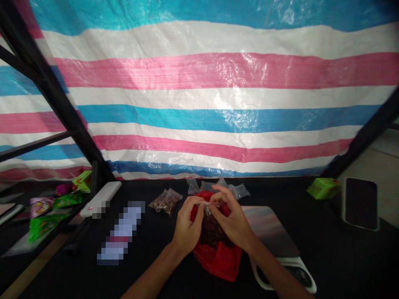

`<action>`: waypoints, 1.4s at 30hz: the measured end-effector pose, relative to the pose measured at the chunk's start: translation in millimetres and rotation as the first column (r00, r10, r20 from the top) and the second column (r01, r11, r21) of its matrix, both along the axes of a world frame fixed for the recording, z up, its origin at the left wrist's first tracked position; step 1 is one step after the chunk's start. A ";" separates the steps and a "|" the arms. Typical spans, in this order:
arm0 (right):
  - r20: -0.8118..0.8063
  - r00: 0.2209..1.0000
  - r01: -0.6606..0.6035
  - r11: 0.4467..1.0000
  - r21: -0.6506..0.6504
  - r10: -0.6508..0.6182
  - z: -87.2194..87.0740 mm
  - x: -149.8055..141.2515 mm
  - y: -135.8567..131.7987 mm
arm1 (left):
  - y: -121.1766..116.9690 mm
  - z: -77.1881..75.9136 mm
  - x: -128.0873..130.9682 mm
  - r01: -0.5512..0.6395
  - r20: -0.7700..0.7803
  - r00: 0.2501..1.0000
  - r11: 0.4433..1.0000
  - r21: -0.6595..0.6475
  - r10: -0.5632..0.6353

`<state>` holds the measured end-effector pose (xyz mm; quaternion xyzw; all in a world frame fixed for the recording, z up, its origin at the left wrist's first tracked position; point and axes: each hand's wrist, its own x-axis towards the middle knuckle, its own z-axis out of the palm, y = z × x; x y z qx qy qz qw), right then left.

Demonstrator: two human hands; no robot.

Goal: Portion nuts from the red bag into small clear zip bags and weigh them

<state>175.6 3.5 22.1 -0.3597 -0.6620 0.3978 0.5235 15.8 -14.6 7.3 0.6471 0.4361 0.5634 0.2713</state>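
Observation:
My left hand (187, 222) and my right hand (230, 220) meet above a red plastic bag (220, 261), their fingertips pinching the top of a small transparent plastic bag (207, 206). Dark brown food pieces (212, 232) fill the lower part of that small bag or lie just behind it; my fingers hide the exact boundary. Behind my hands lie several empty transparent bags (218, 187). To the left, two small filled bags of brown pieces (165, 201) rest on the black table (62, 265).
A flat kitchen scale (271, 228) sits beside my right hand, and a black phone (361, 203) and green box (323, 188) stand far right. A white power bank (99, 198), a pixelated item (121, 232) and colourful packets (51, 220) lie left, before a striped tarp (199, 83).

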 end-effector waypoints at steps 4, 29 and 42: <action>-0.005 1.000 -0.023 1.000 -0.018 0.023 -1.9 -0.5 -0.3 | 0.0 -1.9 0.1 0.007 -0.011 1.000 1.000 0.023 -0.007; 0.152 0.986 0.049 0.988 0.144 -0.071 -6.2 -0.1 -6.3 | 0.5 -0.3 -0.2 0.014 -0.062 0.998 0.975 0.221 0.000; 0.376 0.885 0.079 0.884 0.461 -0.275 1.4 7.7 -5.0 | 49.5 -1.7 -82.7 -0.477 -0.316 0.845 0.875 -0.080 0.432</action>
